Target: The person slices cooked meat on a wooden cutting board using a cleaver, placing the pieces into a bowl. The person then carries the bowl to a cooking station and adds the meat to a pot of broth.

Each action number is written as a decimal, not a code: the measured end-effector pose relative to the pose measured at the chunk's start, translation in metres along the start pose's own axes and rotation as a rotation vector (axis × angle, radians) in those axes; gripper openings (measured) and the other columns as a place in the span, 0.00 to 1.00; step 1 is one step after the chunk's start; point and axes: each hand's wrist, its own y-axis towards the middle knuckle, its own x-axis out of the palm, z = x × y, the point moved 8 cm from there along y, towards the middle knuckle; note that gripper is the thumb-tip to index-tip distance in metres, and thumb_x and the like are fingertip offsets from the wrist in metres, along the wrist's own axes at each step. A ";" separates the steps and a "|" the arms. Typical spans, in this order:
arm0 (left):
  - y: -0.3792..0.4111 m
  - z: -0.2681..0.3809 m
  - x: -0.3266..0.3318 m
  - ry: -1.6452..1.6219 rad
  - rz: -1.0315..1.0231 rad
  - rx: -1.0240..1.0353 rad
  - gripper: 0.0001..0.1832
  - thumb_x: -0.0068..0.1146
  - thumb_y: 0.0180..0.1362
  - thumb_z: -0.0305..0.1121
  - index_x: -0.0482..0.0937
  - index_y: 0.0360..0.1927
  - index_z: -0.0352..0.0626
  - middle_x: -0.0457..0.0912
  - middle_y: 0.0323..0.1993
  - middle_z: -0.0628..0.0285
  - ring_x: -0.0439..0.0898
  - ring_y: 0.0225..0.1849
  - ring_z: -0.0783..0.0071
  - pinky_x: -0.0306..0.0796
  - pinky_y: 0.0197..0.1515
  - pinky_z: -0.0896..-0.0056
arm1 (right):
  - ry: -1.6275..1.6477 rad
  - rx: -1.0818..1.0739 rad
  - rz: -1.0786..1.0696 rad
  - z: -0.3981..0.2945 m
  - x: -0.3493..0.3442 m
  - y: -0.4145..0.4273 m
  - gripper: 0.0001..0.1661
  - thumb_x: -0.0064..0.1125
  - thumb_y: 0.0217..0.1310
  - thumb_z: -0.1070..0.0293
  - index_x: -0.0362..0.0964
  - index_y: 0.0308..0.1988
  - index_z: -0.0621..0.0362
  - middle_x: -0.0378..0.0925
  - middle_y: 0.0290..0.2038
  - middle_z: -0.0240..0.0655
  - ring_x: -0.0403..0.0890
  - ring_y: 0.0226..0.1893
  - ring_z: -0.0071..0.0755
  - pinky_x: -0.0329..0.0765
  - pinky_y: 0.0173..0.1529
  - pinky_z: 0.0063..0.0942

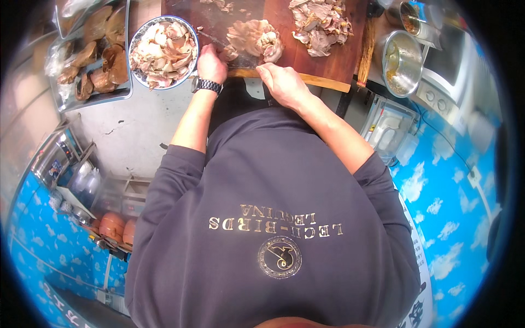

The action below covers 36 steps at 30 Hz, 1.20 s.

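Note:
My left hand (212, 65), with a dark metal watch (206, 85) at its wrist, rests at the front of a wooden cutting board (283, 10). Its fingertips touch a small piece of sliced meat (229, 53). Closed into a fist, my right hand (284, 84) is at the board's front edge. A thin pale line beside it could be a blade, but what the fist holds is hidden. Just beyond lies a loose pile of sliced meat (256, 39). Left of my left hand stands a blue-rimmed bowl (192, 30) heaped with sliced meat (164, 51).
Another meat pile (322, 26) lies on the board's right. Large brown meat pieces (112, 61) fill a metal tray (130, 84) at the left. A steel bowl (404, 65) with yellowish residue stands at the right beside a white appliance (441, 86). Brown pots (111, 226) sit on a lower shelf.

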 end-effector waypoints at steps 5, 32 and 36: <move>0.003 0.013 -0.003 -0.003 0.014 0.057 0.05 0.61 0.58 0.27 0.83 0.36 0.37 0.84 0.40 0.44 0.83 0.45 0.41 0.77 0.51 0.46 | 0.001 0.023 0.014 0.020 0.021 0.009 0.25 0.49 0.79 0.48 0.80 0.47 0.59 0.86 0.36 0.55 0.86 0.40 0.66 0.81 0.48 0.56; 0.005 0.139 0.051 0.033 0.004 0.685 0.41 0.79 0.42 0.59 0.83 0.63 0.66 0.71 0.71 0.58 0.61 0.75 0.39 0.54 0.75 0.27 | 1.261 0.410 -0.003 0.144 0.076 -0.042 0.49 0.28 0.78 0.27 0.59 0.16 0.56 0.58 0.12 0.28 0.59 0.09 0.24 0.62 0.16 0.26; -0.003 0.136 0.039 -0.144 0.162 0.583 0.36 0.78 0.43 0.47 0.84 0.60 0.59 0.70 0.69 0.52 0.62 0.73 0.35 0.58 0.74 0.30 | 1.231 0.394 -0.053 0.111 0.073 -0.033 0.47 0.29 0.81 0.30 0.60 0.17 0.56 0.59 0.12 0.29 0.59 0.09 0.24 0.61 0.15 0.26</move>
